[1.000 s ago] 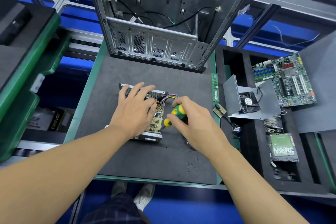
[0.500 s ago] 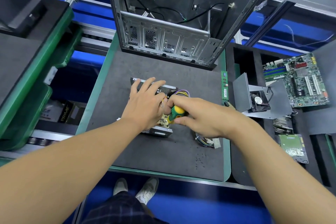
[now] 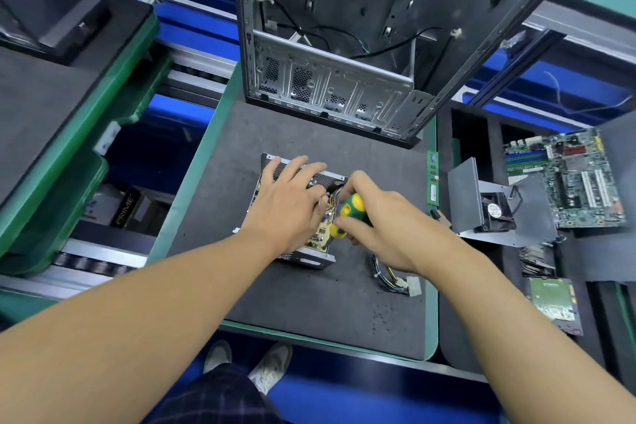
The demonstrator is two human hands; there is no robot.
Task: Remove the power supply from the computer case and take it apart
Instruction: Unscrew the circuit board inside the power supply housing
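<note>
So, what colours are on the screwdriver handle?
Green with yellow patches: stubby screwdriver handle, head view.

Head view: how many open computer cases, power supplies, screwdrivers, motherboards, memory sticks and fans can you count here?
Open computer case: 1
Power supply: 1
Screwdriver: 1
Motherboard: 1
Memory stick: 1
Fan: 1
Total: 6
</note>
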